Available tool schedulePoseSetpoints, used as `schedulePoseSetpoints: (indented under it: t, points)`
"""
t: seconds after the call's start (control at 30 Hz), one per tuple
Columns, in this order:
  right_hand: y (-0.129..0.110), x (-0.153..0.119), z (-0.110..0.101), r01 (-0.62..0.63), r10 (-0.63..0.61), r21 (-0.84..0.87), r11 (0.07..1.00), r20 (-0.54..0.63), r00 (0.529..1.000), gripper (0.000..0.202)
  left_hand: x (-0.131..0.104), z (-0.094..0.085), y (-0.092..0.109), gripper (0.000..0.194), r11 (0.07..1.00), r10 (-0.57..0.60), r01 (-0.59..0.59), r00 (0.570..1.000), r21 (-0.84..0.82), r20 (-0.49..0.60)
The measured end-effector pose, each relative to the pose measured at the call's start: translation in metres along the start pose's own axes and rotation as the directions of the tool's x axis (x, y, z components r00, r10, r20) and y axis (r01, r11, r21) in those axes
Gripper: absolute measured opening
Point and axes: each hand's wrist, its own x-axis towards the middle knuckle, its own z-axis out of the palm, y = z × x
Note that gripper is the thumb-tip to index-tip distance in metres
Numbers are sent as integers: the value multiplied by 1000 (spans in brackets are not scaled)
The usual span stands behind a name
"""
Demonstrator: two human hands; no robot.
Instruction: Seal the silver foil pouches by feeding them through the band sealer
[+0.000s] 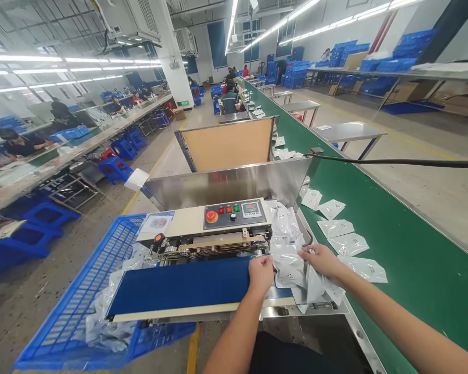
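My left hand [261,271] is closed at the right end of the blue belt [187,285] of a sealing machine [203,223], pinching the edge of a white pouch [289,266]. The fingers of my right hand [316,257] are closed at the upper edge of white pouches just to the right. Those pouches lie in a loose heap on the metal plate at the machine's right end, and more white pouches [283,221] are piled behind them. The machine's panel carries a red knob and lit buttons.
A blue basket [62,311] with white pouches stands at the left below the machine. To the right runs a green conveyor [413,270] with pouches [349,243] along its near edge. A metal panel [226,187] rises behind the machine. Several people sit farther off.
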Motion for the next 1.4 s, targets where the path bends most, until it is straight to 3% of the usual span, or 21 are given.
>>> schedulePoseSetpoints:
  t: [0.1, 0.3, 0.43, 0.53, 0.6, 0.67, 0.7, 0.77, 0.9, 0.97, 1.07, 1.2, 1.3, 1.4]
  points:
    - [-9, 19, 15, -89, 88, 24, 996, 46, 995, 35, 14, -12, 3, 50, 1000, -13, 14, 998, 7, -54]
    - [-31, 30, 46, -102, 87, 109, 989, 134, 987, 40, 18, -55, 9, 46, 1000, -9, 12, 983, 15, -183]
    - [-26, 13, 42, -56, 54, 129, 990, 16, 998, 48, 1, -98, 11, 53, 1000, 26, -21, 943, 20, -332]
    - [-21, -7, 37, -3, 11, 121, 993, -67, 998, 54, -26, -111, 13, 54, 985, 172, -139, 867, 104, -468]
    - [-23, -20, 40, 32, -21, 138, 990, -80, 997, 55, -47, -98, 18, 48, 952, 298, -250, 890, 176, -346]
    - [-31, -28, 46, 35, -25, 212, 977, -50, 998, 54, -65, -72, 27, 44, 917, 366, -353, 930, 186, -40]
    - [-35, -29, 49, 19, -14, 280, 960, -19, 1000, 55, -71, -57, 33, 49, 902, 379, -393, 919, 179, 109]
    - [-42, -28, 50, -40, 19, 445, 895, 52, 998, 56, -78, -32, 44, 53, 903, 371, -408, 898, 135, 236]
    - [-35, -23, 32, -117, 96, 643, 757, 68, 993, 70, -73, -16, 51, 59, 969, 238, -223, 960, -108, 147]
    - [-23, -25, 22, -109, 103, 596, 795, 46, 994, 74, -67, -17, 47, 64, 966, 164, -140, 982, -219, 95]
    - [-6, -35, 18, -45, 8, 418, 908, 91, 996, 61, -60, -16, 38, 66, 953, 121, -87, 987, -290, 102]
    - [2, -39, 18, 52, -88, 261, 964, 127, 988, 56, -49, -7, 29, 54, 975, 172, -152, 977, -159, 123]
    - [3, -23, 12, 15, -32, 172, 985, 95, 995, 54, -33, 0, 21, 54, 991, 130, -130, 990, -9, -49]
    - [0, 4, 13, -99, 87, 128, 987, 100, 991, 49, -17, 5, 11, 52, 999, 18, -24, 980, -29, -198]
